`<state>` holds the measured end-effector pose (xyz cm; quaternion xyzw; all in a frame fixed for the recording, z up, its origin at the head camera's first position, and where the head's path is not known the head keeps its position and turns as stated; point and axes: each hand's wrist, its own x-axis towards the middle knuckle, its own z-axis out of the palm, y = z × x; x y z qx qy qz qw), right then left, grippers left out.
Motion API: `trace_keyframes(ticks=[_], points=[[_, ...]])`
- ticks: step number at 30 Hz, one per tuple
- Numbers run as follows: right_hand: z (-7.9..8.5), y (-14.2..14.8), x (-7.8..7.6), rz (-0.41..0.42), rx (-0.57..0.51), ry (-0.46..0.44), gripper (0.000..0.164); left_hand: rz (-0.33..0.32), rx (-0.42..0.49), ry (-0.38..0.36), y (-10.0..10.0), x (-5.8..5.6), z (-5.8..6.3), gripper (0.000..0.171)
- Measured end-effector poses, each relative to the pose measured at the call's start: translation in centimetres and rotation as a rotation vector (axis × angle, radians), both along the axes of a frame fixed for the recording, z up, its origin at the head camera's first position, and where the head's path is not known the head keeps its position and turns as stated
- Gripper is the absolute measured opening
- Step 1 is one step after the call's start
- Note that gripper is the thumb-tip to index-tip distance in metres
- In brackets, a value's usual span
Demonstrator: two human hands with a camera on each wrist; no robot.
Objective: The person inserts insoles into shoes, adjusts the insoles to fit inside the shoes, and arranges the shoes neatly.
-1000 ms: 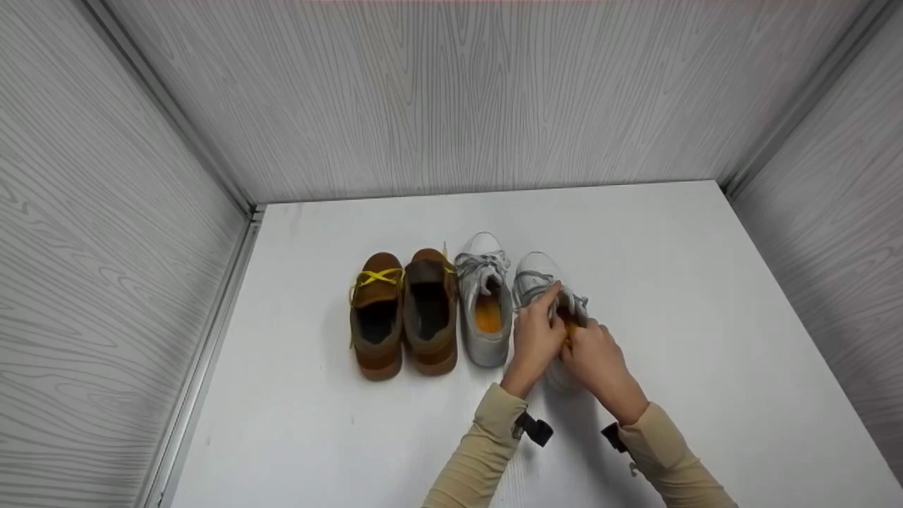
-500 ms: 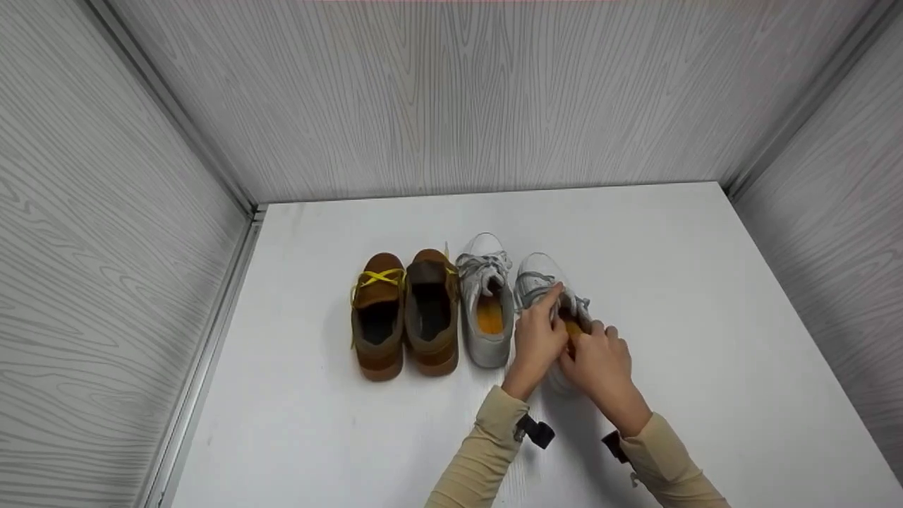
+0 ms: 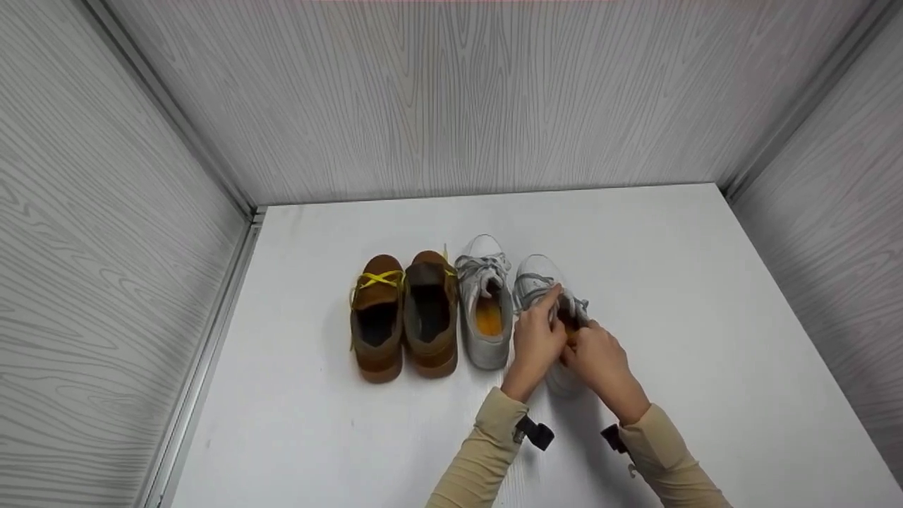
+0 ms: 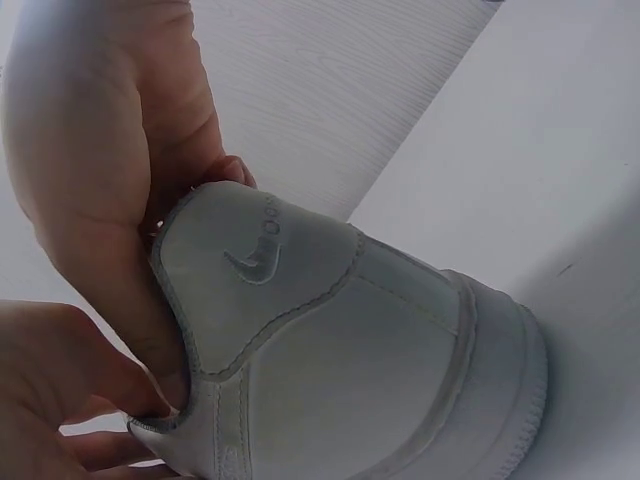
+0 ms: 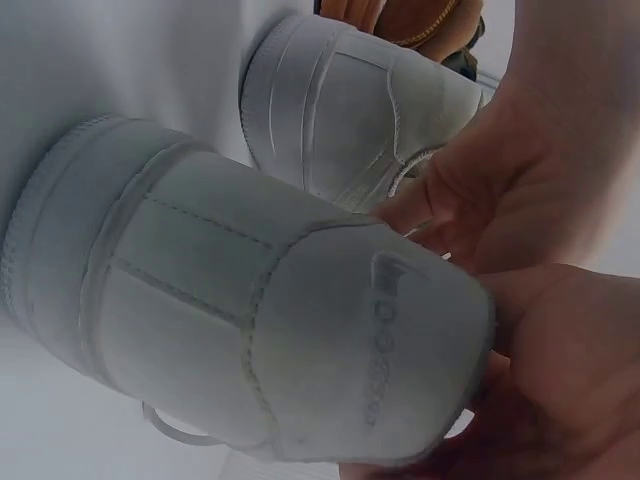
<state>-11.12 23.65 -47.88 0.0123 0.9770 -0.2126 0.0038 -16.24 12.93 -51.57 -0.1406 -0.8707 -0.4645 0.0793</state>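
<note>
In the head view, both hands are on the white sneaker point(image 3: 538, 267) at the right end of a row of shoes. My left hand point(image 3: 539, 346) grips the left side of its opening, forefinger pointing toward the laces. At the right side of the opening is my right hand point(image 3: 600, 360), its fingers curled over the collar. From the left wrist view, the heel point(image 4: 300, 260) faces the camera and the right thumb reaches inside the collar. The right wrist view shows the same heel point(image 5: 330, 340) with both hands meeting at the opening. Fingertips inside the shoe are hidden.
Left of the held sneaker stands its mate point(image 3: 487, 351), grey-laced with an orange insole. Farther left are two brown shoes, one point(image 3: 381, 265) with yellow laces crossed on top, the other point(image 3: 433, 361) beside it. All rest on a white table point(image 3: 282, 423) enclosed by grey wood-grain walls point(image 3: 451, 99).
My right hand shifts slightly outward to the right, then comes back in with its fingers lower over the collar. My left hand and the shoes stay nearly in place.
</note>
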Motion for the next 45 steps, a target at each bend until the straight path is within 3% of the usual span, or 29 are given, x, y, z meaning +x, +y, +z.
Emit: trace_keyframes(ticks=[6, 8, 14, 20, 23, 34, 45], points=[[-0.1, 0.4, 0.3, 0.091, 0.069, 0.024, 0.016, -0.002, 0.011, 0.018, 0.0, 0.1, -0.1, 0.055], [0.0, 0.5, 0.3, 0.117, 0.079, 0.019, 0.018, -0.007, 0.013, 0.014, 0.0, 0.0, -0.1, 0.055], [0.4, 0.8, -0.4, 0.117, 0.062, -0.083, 0.031, -0.022, 0.012, -0.027, 0.1, 0.1, 0.1, 0.055], [0.1, 1.1, -1.5, 0.098, 0.071, -0.26, 0.025, -0.016, 0.018, -0.016, 0.1, 0.2, 0.1, 0.056], [0.1, 1.0, -1.9, 0.093, 0.112, -0.296, 0.02, -0.014, 0.021, -0.006, 0.2, 0.2, 0.1, 0.056], [-0.4, 0.6, -2.7, 0.08, 0.251, -0.282, 0.016, -0.005, 0.018, 0.001, 0.3, 0.1, -0.2, 0.056], [-1.0, 0.3, -3.1, 0.079, 0.31, -0.282, 0.017, -0.021, 0.025, -0.025, 0.3, 0.3, 0.0, 0.056]])
